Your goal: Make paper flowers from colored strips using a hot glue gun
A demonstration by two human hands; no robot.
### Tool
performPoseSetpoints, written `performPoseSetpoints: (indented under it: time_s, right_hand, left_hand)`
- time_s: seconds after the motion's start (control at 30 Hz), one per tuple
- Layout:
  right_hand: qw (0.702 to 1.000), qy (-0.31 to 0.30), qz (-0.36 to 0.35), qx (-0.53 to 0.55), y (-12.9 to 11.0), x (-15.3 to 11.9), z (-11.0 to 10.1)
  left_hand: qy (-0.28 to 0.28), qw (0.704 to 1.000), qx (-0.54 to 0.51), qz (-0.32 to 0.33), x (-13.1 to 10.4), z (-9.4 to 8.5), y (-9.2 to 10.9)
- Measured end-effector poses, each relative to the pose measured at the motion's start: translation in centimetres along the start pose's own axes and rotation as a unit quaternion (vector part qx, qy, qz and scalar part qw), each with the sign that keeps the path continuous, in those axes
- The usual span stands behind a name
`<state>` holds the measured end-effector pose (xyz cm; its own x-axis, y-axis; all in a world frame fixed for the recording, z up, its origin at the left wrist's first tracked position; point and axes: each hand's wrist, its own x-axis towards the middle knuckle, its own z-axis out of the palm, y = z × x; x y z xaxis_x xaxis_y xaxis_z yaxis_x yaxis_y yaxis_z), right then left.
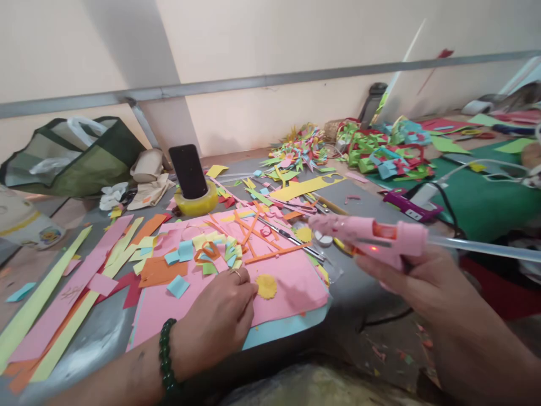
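Note:
My right hand grips a pink hot glue gun with a small red light lit on its side. A clear glue stick sticks out of its back, and its nozzle points left over the table. My left hand is closed, resting on a pink paper sheet. Its fingertips are hidden, so what they pinch cannot be made out. Just beyond those fingers lies a ring of small coloured paper pieces with an orange loop. A yellow scalloped paper disc lies right of the fingers.
Orange paper strips and a craft knife lie beyond. A phone stands in a tape roll. Long paper strips spread left. Paper scraps pile up behind; a purple power strip sits right.

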<state>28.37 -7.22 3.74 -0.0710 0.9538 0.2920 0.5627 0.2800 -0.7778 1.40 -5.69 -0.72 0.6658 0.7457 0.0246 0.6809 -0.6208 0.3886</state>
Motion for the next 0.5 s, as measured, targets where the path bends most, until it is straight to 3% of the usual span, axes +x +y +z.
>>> performPoseSetpoints:
  time_s: [0.1, 0.17, 0.3, 0.43, 0.5]
  right_hand:
    - [0.980, 0.154, 0.058, -0.113, 3.2, 1.3, -1.7]
    - [0.954, 0.201, 0.105, -0.194, 5.1, 2.3, -3.1]
    - [0.943, 0.165, 0.142, -0.250, 7.1, 3.9, -5.1]
    - [0.934, 0.158, 0.199, -0.252, 8.6, 4.7, -5.7]
    - [0.932, 0.151, 0.214, -0.251, 9.2, 4.7, -5.9]
  left_hand:
    - [0.011, 1.000, -0.011, -0.002, 0.1, 0.0, -0.1]
    - [0.036, 0.999, -0.040, 0.007, 0.1, -0.1, -0.3]
    - [0.093, 0.984, -0.152, -0.007, 0.1, -0.7, -0.8]
    - [0.093, 0.940, -0.311, -0.101, 0.5, -1.5, -0.7]
    - [0.084, 0.927, -0.348, -0.114, 0.8, -1.6, -0.5]
